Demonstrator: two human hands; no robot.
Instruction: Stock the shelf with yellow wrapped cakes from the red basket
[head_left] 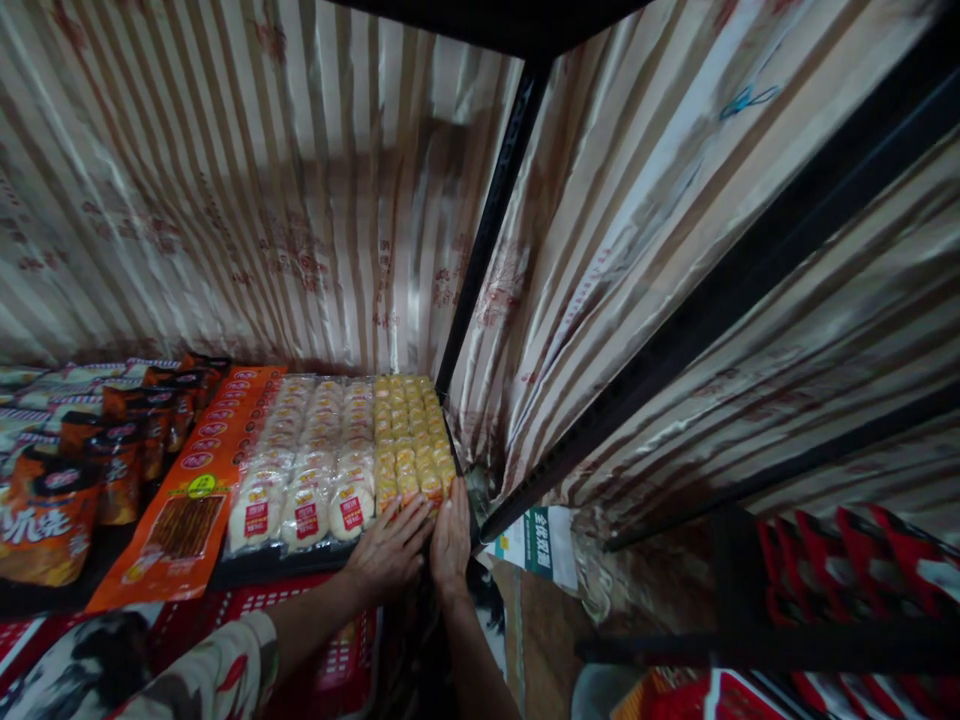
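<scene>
Where the shelf (225, 578) meets the black upright post (491, 215), both hands rest at its front right corner.

Yellow snack packs (409, 440): small packets in tight rows; the block's long axis runs from the front edge back toward the striped curtain (225, 200). It fills the right end of the shelf, next to the post.
Left hand (390, 552): palm down, fingers slightly spread and extended, fingertips touching the front packets of the yellow block. Nothing is pinched or gripped.
Left arm: reaches in from the lower left, forearm bare, patterned sleeve (202, 670) at the elbow.
Right hand (451, 540): flat, fingers pressed together and pointing toward the back, laid along the right front corner of the yellow block, just beside the left hand.
Right arm: rises nearly straight from the bottom edge of the view.
White round packs (315, 470): rows just left of the yellow block, touching it.
Orange flat packet (202, 480): lies lengthwise, left of the white rows.
Dark orange bags (90, 470): at the left end.
Red crates (847, 580): lower right, below the shelf.
</scene>
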